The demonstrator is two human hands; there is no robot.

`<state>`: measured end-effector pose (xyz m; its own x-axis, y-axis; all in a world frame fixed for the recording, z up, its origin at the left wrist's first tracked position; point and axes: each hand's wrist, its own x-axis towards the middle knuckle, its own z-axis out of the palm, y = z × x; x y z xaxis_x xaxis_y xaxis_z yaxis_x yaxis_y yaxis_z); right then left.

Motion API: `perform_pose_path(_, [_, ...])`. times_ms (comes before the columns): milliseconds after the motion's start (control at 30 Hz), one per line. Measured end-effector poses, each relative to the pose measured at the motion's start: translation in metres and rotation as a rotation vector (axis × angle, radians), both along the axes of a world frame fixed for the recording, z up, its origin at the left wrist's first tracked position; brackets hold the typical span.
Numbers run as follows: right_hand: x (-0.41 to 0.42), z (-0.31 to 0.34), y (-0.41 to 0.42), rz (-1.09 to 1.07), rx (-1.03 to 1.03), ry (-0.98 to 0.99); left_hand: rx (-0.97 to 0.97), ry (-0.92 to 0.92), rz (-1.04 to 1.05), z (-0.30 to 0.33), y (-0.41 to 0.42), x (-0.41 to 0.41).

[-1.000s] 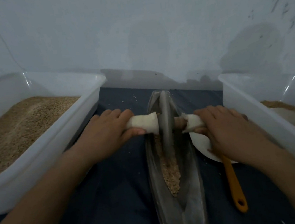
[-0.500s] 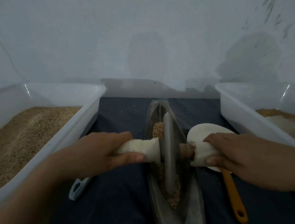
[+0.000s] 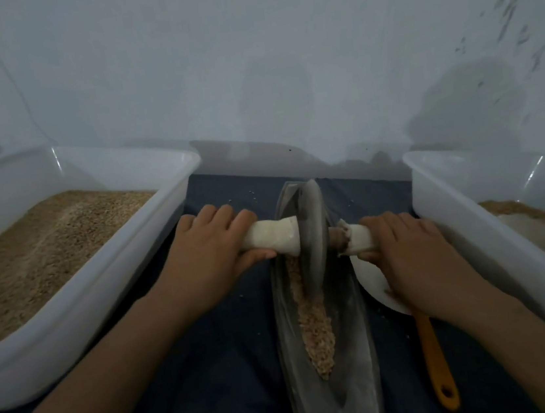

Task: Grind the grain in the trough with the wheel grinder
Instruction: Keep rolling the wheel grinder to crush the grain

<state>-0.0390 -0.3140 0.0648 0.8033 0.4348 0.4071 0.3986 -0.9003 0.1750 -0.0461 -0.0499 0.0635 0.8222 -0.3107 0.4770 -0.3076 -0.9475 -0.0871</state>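
A long boat-shaped metal trough (image 3: 360, 377) lies lengthwise on the dark cloth, with a strip of crushed grain (image 3: 315, 328) along its groove. The grey wheel grinder (image 3: 312, 232) stands upright in the far half of the trough. My left hand (image 3: 208, 252) grips the cloth-wrapped left handle (image 3: 275, 237). My right hand (image 3: 403, 252) grips the wrapped right handle (image 3: 357, 238). The grain under and beyond the wheel is hidden.
A white tub (image 3: 80, 298) full of whole grain stands at the left. Another white tub (image 3: 494, 234) with ground material stands at the right. A white scoop with an orange handle (image 3: 434, 358) lies between trough and right tub. A pale wall rises close behind.
The wheel rolled toward me half a second ago, then went back to the far half of the trough. Both hands kept their grip on the handles. The grain strip near me is uncovered again.
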Motion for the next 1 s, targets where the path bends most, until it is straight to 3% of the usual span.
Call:
perform_pose_path(200, [-0.036, 0.032, -0.006, 0.12, -0.015, 0.41, -0.045, 0.224, -0.242, 0.016, 0.015, -0.018])
perform_pose_path(333, [-0.043, 0.04, -0.005, 0.132, 0.107, 0.652, -0.028, 0.131, -0.319, 0.022, 0.009, -0.025])
perform_pose_path(400, [-0.035, 0.036, -0.004, 0.11, 0.118, 0.601, -0.009, 0.132, -0.26, 0.022, 0.007, -0.023])
perform_pose_path(533, [-0.013, 0.014, 0.008, 0.117, 0.046, 0.144, -0.016, 0.143, -0.069, 0.008, 0.004, -0.012])
perform_pose_path(633, [-0.001, 0.002, 0.014, 0.057, 0.062, -0.023, 0.002, 0.056, 0.025, 0.001, -0.001, -0.004])
perform_pose_path(800, [-0.006, 0.008, 0.007, 0.028, 0.052, 0.087, -0.01, 0.038, -0.021, 0.003, 0.001, -0.007])
perform_pose_path(1000, [-0.035, 0.036, -0.006, 0.134, 0.142, 0.449, -0.075, 0.294, -0.262, 0.024, 0.016, -0.027])
